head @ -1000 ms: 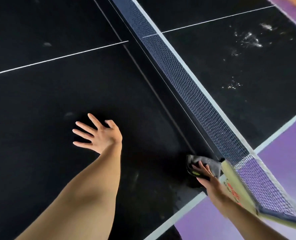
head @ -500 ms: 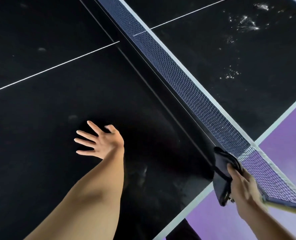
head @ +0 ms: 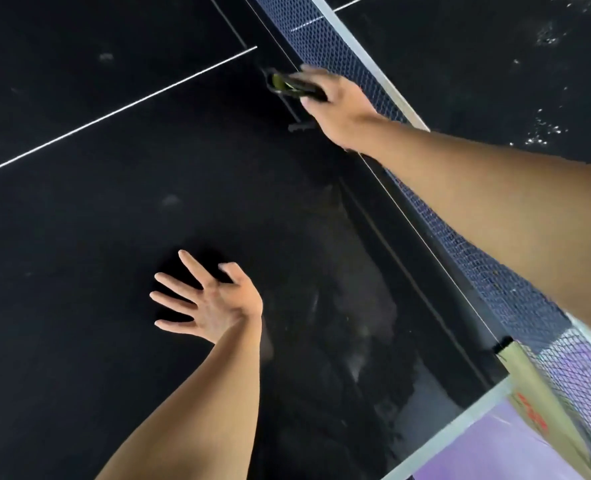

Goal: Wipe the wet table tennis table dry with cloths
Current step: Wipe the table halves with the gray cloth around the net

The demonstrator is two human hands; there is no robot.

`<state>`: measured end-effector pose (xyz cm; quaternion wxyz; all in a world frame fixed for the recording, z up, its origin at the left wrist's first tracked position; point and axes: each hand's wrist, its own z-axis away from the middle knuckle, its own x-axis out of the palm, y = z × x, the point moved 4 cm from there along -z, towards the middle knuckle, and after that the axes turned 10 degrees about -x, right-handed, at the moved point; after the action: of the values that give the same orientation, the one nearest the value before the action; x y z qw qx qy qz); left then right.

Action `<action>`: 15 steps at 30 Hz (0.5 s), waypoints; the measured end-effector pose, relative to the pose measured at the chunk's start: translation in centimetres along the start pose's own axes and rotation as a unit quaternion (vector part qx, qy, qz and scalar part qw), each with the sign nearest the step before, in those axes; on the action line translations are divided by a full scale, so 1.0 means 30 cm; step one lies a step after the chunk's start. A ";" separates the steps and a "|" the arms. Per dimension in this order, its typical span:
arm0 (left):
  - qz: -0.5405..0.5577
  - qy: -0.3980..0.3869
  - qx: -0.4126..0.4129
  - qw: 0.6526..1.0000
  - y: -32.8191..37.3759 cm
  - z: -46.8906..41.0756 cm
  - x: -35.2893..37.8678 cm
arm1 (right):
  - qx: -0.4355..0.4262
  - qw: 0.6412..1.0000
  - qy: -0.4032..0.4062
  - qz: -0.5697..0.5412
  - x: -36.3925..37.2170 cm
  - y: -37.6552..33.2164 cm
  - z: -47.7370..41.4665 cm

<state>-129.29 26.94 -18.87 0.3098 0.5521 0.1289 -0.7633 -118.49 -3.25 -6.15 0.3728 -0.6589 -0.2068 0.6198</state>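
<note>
Cloth [head: 296, 86]: dark, bunched, long axis along the net [head: 339, 60], beside the centre line.
Right hand [head: 339, 109]: clenched around cloth.
Left hand [head: 214, 303]: fingers spread, flat on bench [head: 79, 237].
Far half: droplets [head: 540, 133].

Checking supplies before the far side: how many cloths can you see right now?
1. A dark cloth in the right hand, beside the net near the centre line. The left hand is empty; others may lie out of frame.

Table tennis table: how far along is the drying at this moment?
Partly done. The near half shows dull smears near the net, no beads. In hand: the right hand presses a dark cloth beside the net; the left hand is spread, empty. Left: droplets on the far half.
</note>
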 end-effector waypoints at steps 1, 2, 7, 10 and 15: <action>-0.003 0.006 -0.002 1.000 -0.001 -0.005 0.005 | 0.001 0.998 -0.060 0.004 0.039 0.013 -0.064; -0.004 0.010 -0.003 1.000 -0.001 -0.008 0.008 | 0.012 0.993 -0.120 0.003 0.082 0.024 -0.107; 0.000 0.015 0.002 1.000 0.006 -0.001 0.001 | 0.110 0.975 -0.180 -0.073 0.249 0.131 0.011; 0.000 0.011 0.005 1.000 0.004 0.004 -0.009 | 0.143 0.963 -0.169 -0.156 0.280 0.170 0.219; -0.007 0.000 0.015 1.000 0.009 0.007 -0.014 | 0.180 0.937 -0.169 -0.247 0.242 0.173 0.655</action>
<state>-129.20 26.75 -18.36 0.2960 0.5557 0.1216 -0.7673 -137.49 3.41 -13.94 0.5861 -0.3944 -0.3075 0.6375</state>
